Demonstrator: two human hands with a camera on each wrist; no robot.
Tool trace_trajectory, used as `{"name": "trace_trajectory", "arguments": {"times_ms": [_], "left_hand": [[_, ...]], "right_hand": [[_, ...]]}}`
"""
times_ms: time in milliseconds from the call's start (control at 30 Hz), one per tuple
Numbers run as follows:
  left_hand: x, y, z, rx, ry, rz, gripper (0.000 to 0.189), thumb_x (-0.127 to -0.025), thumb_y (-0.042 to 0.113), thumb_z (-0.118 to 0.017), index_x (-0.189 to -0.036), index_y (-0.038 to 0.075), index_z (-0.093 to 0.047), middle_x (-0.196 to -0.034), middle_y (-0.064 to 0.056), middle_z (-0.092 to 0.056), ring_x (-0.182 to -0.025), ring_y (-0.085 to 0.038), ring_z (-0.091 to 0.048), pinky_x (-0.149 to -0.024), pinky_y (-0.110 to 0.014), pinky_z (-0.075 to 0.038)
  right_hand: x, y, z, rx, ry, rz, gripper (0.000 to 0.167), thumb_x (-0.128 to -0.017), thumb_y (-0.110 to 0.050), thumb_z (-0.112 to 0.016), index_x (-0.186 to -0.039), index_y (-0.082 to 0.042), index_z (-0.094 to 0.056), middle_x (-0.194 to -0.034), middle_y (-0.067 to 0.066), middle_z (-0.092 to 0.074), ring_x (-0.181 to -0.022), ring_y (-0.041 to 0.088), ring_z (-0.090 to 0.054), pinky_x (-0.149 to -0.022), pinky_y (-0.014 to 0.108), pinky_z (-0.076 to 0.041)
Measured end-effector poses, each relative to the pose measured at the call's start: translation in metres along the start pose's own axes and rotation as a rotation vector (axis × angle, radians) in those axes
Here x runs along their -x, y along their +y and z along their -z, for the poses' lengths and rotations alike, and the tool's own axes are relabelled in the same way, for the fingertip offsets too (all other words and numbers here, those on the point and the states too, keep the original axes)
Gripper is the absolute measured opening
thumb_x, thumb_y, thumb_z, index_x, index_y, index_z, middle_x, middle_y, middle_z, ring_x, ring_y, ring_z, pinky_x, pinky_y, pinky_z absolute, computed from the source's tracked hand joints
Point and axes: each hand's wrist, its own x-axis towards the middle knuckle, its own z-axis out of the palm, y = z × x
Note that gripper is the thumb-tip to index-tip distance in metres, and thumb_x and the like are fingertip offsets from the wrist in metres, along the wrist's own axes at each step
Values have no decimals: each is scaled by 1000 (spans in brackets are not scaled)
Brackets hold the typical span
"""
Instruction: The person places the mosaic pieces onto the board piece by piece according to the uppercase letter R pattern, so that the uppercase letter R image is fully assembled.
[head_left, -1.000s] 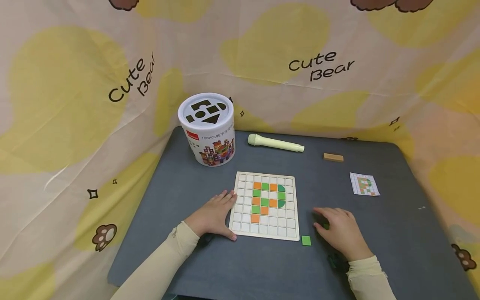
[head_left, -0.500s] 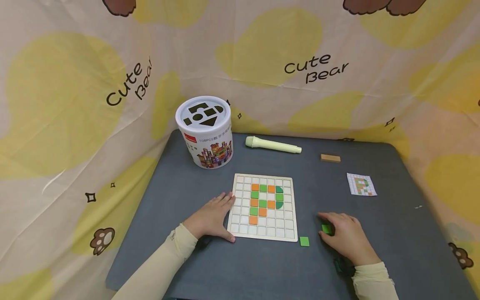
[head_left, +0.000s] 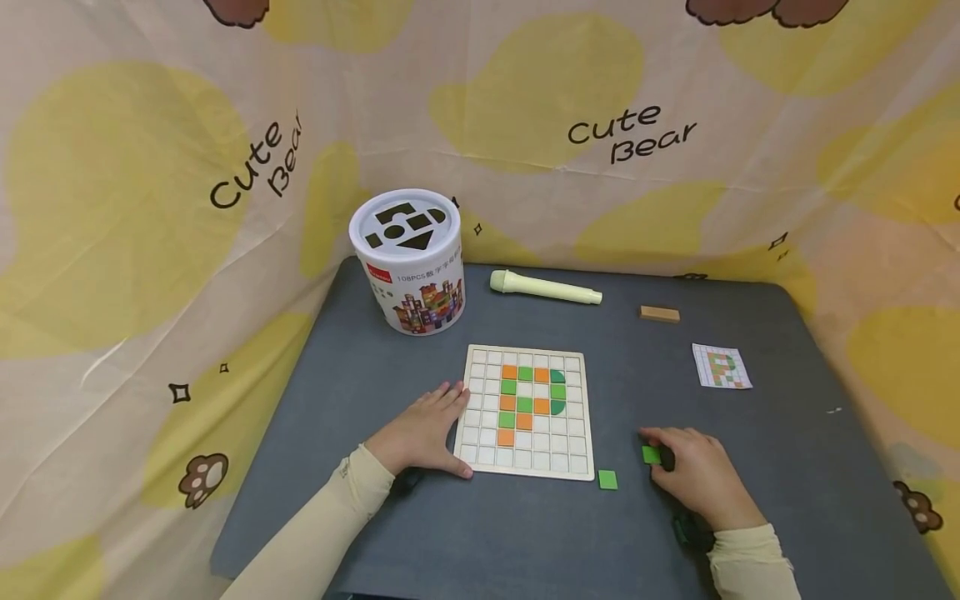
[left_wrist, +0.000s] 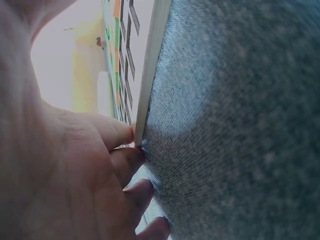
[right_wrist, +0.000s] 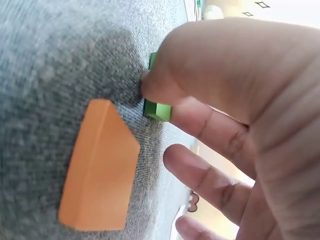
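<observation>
A square wooden grid board (head_left: 480, 458) lies on the table, with orange and green tiles forming a P-like shape with a leg begun. My left hand (head_left: 427, 429) rests spread at its left edge, fingertips (left_wrist: 132, 155) touching the board's side and the cloth-textured tabletop. Off the board's right side, my right hand (head_left: 697, 475) pinches a green square tile (head_left: 651, 455) between thumb and forefinger, low over the table. Another green square tile (head_left: 607, 480) lies by the board's lower right corner. Below the right fingers is an orange block with a slanted corner (right_wrist: 102, 172), hidden in the head view.
A white bucket (head_left: 408, 275) with a shape-cut lid stands at the back left. Beside it lie a pale yellow microphone-shaped toy (head_left: 546, 287) and a small wooden block (head_left: 659, 314). A pattern card (head_left: 721, 367) sits to the right. Printed fabric hangs behind the grey table (head_left: 360, 350).
My right hand has shifted slightly right and toward me, and the green tile now shows between thumb and forefinger. The left hand stays at the board's edge.
</observation>
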Motion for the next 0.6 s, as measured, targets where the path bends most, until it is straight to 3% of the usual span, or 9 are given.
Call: {"name": "trace_trajectory", "arguments": {"times_ms": [400, 600], "left_hand": [[-2, -3, -2, 3, 8, -8, 134, -72, 74, -87, -169, 4, -26, -176, -13, -19, -162, -34, -13, -128, -52, -21], [-1, -3, -3, 0, 9, -5, 134, -72, 75, -86, -169, 5, -27, -176, -12, -20, -163, -33, -13, -128, -52, -20]], "right_hand": [[-10, -18, -1, 16, 30, 28, 44, -77, -10, -90, -120, -10, -80, -114, 6, -78, -108, 35, -70, -99, 71, -43], [-18, -33, -9, 13, 41, 69, 39, -78, -10, -90, -116, -12, -81, -111, 3, -79, -106, 31, -70, -104, 65, -42]]}}
